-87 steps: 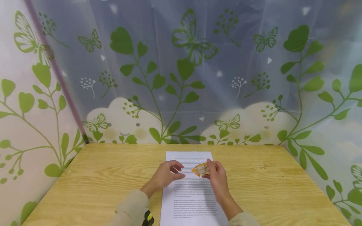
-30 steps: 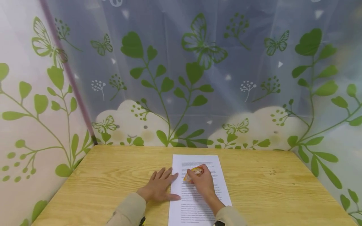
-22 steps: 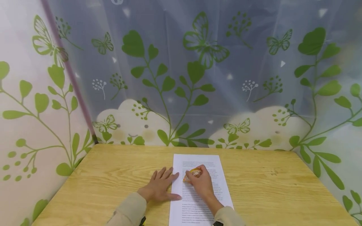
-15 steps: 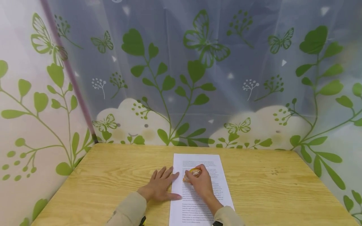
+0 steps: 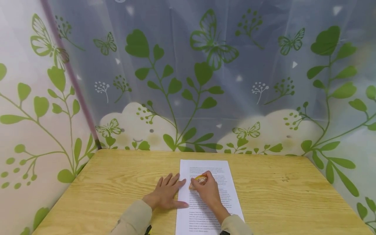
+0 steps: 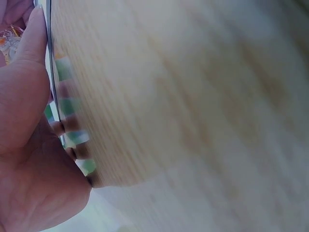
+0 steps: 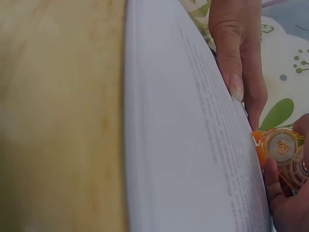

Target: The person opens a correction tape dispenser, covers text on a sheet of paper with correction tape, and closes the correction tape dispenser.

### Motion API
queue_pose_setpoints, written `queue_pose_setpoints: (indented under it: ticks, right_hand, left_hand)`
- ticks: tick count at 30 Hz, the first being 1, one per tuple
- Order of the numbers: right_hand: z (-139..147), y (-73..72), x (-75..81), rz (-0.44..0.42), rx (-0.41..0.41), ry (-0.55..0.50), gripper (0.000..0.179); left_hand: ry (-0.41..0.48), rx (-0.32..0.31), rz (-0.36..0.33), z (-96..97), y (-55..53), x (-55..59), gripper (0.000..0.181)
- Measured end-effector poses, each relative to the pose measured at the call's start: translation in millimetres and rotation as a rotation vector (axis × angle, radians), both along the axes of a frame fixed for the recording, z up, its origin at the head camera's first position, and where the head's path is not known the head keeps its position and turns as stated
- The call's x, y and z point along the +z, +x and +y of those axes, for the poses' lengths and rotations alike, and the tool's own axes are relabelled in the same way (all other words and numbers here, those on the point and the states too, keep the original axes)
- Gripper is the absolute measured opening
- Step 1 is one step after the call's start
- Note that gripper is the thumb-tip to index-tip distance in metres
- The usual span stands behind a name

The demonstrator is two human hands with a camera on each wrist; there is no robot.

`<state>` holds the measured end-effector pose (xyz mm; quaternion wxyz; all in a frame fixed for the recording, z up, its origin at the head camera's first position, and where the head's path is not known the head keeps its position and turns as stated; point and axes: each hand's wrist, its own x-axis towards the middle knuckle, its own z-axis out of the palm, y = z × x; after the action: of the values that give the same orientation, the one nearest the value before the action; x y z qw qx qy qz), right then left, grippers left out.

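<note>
A printed sheet of paper (image 5: pixel 184 168) lies lengthwise on the wooden table. My right hand (image 5: pixel 209 192) grips a correction tape (image 5: pixel 202 180) with a clear body and orange trim, thumb on one side and fingers on the other. In the right wrist view the orange tip of the correction tape (image 7: pixel 282 147) meets the paper among the printed lines; its spools show through the case. My left hand (image 5: pixel 167 195) lies spread and flat at the sheet's left edge, thumb and index fingertip over the paper, palm on the wood.
The wood-grain table (image 5: pixel 279 202) extends to both sides of the sheet. Behind it hangs a blue-grey curtain (image 5: pixel 164 107) printed with leaves, butterflies and clouds, and pale printed cloth closes the left and right sides.
Earlier both hands were raised over the sheet. Since then the left hand has flattened at its left edge and the right has lowered the correction tape onto the print, lately sliding slightly left.
</note>
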<state>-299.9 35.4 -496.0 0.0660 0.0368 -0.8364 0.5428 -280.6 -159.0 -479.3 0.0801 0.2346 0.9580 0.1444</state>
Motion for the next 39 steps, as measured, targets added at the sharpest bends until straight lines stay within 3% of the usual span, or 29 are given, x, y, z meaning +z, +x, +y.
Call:
queue_pose_setpoints:
  ticks: [16, 39]
  right_hand:
    - [-0.7, -1.0, 2.5, 0.116, 0.05, 0.096, 0.033]
    - [-0.9, -2.4, 7.0, 0.153, 0.063, 0.179, 0.032]
  left_hand:
    - [-0.006, -0.003, -0.021, -0.2, -0.6, -1.4, 0.089]
    - [-0.022, 0.007, -0.018, 1.9, 0.9, 0.2, 0.088]
